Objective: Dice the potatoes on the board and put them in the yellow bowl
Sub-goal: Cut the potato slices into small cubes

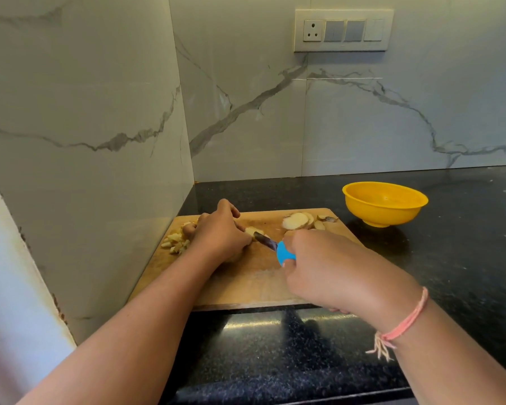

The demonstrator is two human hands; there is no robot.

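Left hand (219, 229), palm down on the cutting board (251, 282), fingers curled over a potato piece (251, 230). Right hand (327, 267), fingers wrapped around the blue handle of a knife (275, 247), blade at that piece. Diced potato (177, 242) lies at the board's left edge and potato slices (297, 220) at its far right. The yellow bowl (383, 213) stands on the counter (450, 258) beyond the slices, its inside showing plain yellow.

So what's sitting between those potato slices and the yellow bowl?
Head view: small potato scraps at the board corner, then bare black counter before the bowl.
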